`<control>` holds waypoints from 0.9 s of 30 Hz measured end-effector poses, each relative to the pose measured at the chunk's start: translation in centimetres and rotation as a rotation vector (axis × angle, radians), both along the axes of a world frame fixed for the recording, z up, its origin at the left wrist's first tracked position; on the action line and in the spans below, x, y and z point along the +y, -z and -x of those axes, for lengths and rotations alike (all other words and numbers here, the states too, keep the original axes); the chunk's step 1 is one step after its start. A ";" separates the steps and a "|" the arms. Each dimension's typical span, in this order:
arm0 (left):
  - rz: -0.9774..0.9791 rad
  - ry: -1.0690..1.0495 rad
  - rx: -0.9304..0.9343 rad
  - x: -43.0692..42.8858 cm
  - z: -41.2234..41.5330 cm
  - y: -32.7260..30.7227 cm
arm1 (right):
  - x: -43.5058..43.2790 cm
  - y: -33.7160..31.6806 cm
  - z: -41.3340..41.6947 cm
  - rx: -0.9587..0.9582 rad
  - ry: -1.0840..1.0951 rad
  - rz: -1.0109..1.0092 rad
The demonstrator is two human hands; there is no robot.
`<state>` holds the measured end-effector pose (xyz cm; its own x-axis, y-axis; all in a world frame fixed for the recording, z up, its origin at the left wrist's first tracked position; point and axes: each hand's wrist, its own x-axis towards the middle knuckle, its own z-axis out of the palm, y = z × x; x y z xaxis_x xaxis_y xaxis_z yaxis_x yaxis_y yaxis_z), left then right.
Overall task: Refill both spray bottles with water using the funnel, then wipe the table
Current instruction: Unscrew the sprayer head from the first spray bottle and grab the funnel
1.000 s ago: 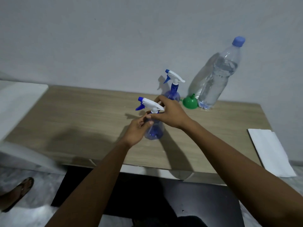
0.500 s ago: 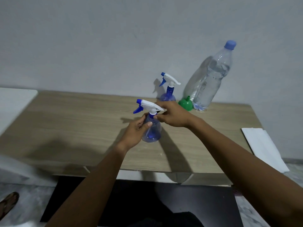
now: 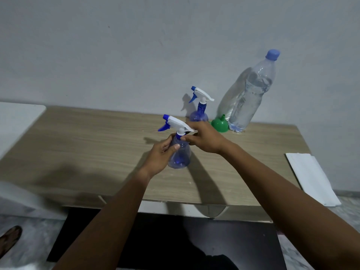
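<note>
The bottle (image 3: 180, 155) stands on the table (image 3: 93, 139). The left hand (image 3: 158, 157) wraps round its body. The right hand (image 3: 204, 140) pinches the spray top (image 3: 178, 123) at its neck. It is best to hold the body tight and twist the top off straight, so the bottle does not tip.

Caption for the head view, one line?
Left hand holds the near spray bottle on the table while the right hand pinches its neck collar; funnel, water bottle behind.

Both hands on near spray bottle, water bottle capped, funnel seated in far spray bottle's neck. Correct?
No: the head view shows the green funnel upside down on the table, between far spray bottle and water bottle. The left hand and right hand do grip the near spray bottle. Rest stands.
</note>
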<state>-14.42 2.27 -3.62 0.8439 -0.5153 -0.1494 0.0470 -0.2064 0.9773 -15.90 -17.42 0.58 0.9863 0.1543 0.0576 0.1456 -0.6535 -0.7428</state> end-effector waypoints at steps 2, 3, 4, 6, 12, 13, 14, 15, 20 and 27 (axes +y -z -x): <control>0.004 -0.006 0.004 0.0 0.0 0.0 | -0.3 -0.2 0.1 0.028 -0.015 -0.013; 0.001 -0.003 0.003 0.1 0.0 0.0 | -0.3 -0.3 0.1 0.029 -0.017 -0.013; 0.007 -0.003 0.006 0.1 -0.1 0.1 | -0.2 -0.4 0.1 0.019 -0.012 -0.011; -0.002 -0.005 -0.002 0.2 -0.1 0.1 | 0.5 -0.5 0.1 -0.035 0.039 0.016; -0.008 -0.015 0.003 0.0 0.0 -0.1 | 1.7 0.2 -0.5 -0.117 0.161 0.110; -0.012 -0.012 0.003 0.0 0.0 -0.2 | 1.4 0.1 -0.4 -0.103 0.133 0.087; -0.009 -0.013 0.007 0.0 -0.1 -0.2 | 1.1 0.0 -0.2 -0.089 0.106 0.068; -0.007 -0.015 0.009 -0.1 -0.1 -0.2 | 0.9 0.0 -0.1 -0.078 0.084 0.057; 0.018 -0.009 -0.010 -0.1 0.2 -0.4 | 0.1 -0.1 0.2 -0.018 0.021 0.053; -0.014 -0.003 -0.003 0.1 0.0 0.1 | 0.8 -0.2 0.4 -0.074 0.072 0.037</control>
